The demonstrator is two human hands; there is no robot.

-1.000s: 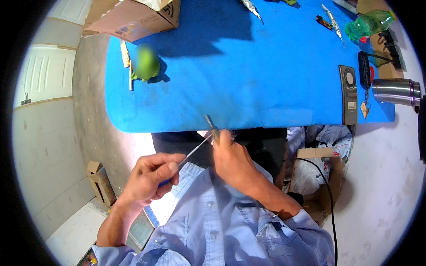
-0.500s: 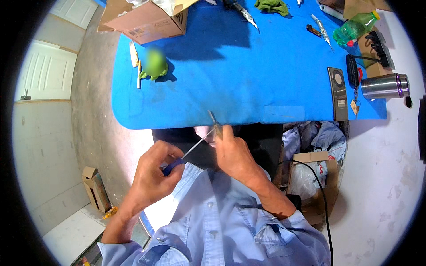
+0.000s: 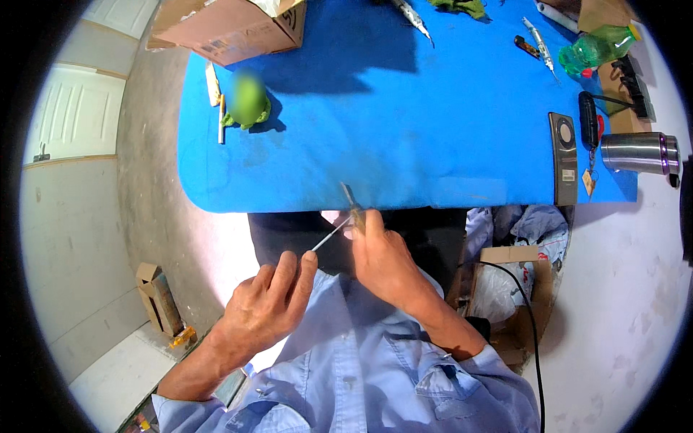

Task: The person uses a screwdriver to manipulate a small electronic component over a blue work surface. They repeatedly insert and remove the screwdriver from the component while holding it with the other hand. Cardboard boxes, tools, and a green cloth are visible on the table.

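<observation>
My left hand (image 3: 271, 303) is closed on a screwdriver, its handle now hidden under my fingers, with the thin metal shaft (image 3: 328, 237) pointing up to the right. My right hand (image 3: 382, 263) grips a small metal part (image 3: 354, 211), brass-toned with a darker narrow upper end, near the front edge of the blue-covered table (image 3: 447, 144). The screwdriver's tip meets or lies very near this part; exact contact is unclear. Both hands are over my lap. Fine detail of the part is too small to make out.
A cardboard box (image 3: 238, 32), blurred green object (image 3: 251, 101) and thin sticks sit left. Pen-like tools (image 3: 538, 43), a green bottle (image 3: 595, 50), flat device (image 3: 563, 159), steel cup (image 3: 635, 153) and power strip are rightward. A cable (image 3: 530, 317) hangs beside an open box below.
My left hand has rolled over, knuckles up, so the blue screwdriver handle is covered. My right hand holds the part in nearly the same place. The view has shifted slightly.
</observation>
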